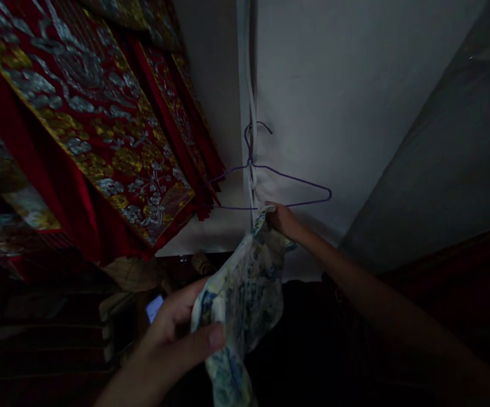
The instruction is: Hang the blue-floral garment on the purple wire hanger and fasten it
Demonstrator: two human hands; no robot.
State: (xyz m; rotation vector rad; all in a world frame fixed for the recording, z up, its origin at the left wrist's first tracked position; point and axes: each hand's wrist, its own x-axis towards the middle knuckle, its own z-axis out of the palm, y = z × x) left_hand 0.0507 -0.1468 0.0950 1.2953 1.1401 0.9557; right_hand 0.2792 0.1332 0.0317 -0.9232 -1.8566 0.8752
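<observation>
A garment (249, 277) of thin pale cloth with a blue, green and yellow print stretches between my two hands. My left hand (177, 333), low and near the camera, pinches one edge of it between thumb and fingers. Farther off, my right hand (284, 220) grips the garment's upper end, right at the bottom bar of a purple wire hanger (296, 177). That hanger is up against the wall by a white cord. Whether my right fingers also touch the bar cannot be made out in the dim light. The lower part of the cloth hangs down in folds.
Red embroidered hangings (113, 130) with gold and silver work fill the upper left, close to the hanger's left arm. A white cord (248, 73) runs down the pale wall (334, 73). At lower left are a woven basket-like thing (132, 274) and a lit screen (154, 307).
</observation>
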